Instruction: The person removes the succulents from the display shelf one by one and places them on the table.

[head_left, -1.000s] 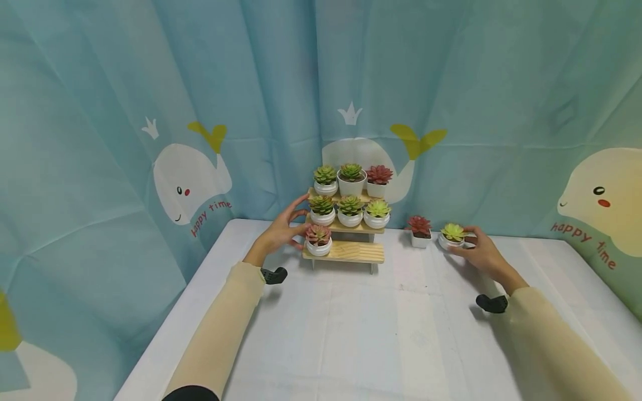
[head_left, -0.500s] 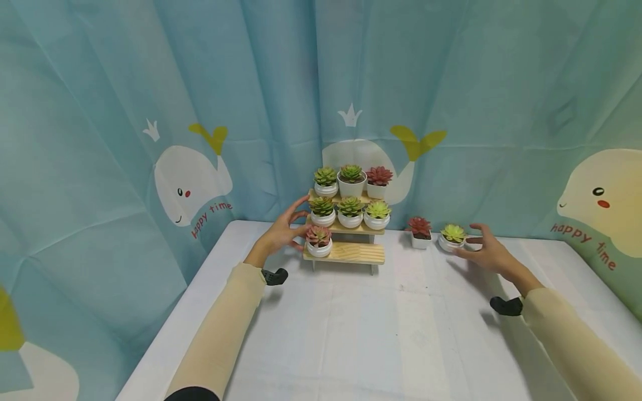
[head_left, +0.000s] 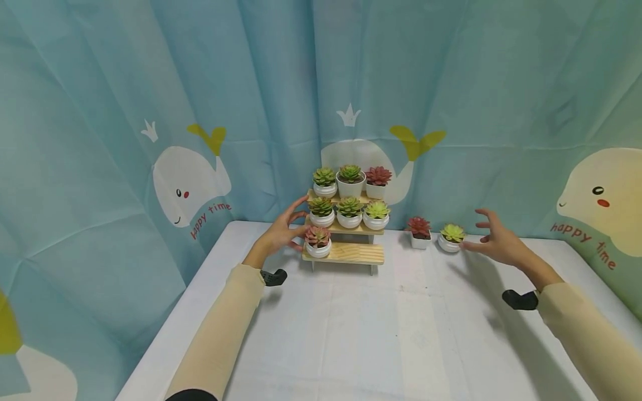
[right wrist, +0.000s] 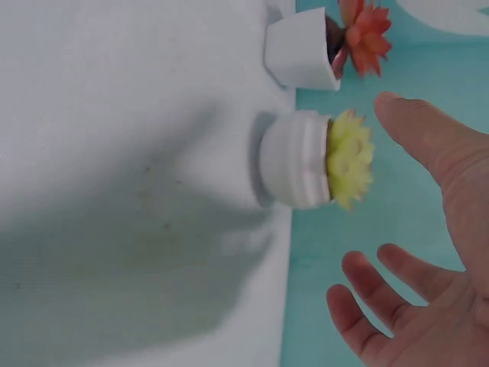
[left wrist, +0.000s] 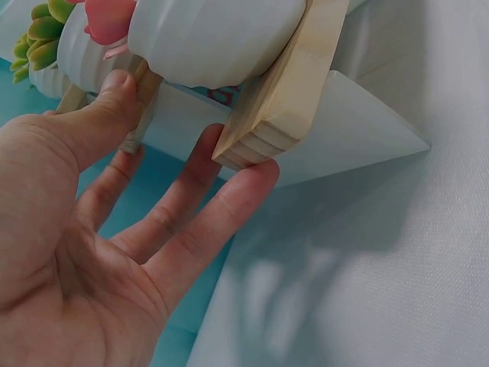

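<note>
I see my left hand (head_left: 278, 236) resting spread fingers (left wrist: 229, 202) against the left end of the wooden stand (head_left: 351, 253), holding nothing. My right hand (head_left: 496, 240) hovers released, fingers splayed, just right of the yellow-green plant pot (head_left: 450, 238), which sits on the counter (head_left: 361, 328) right of the stand, beside a red plant pot (head_left: 419, 232).

A white table (head_left: 361, 334) stands before a teal curtain (head_left: 125, 83) — printed with white whales (head_left: 188, 181). On the table sits a red succulent in a square white pot (head_left: 419, 230).
</note>
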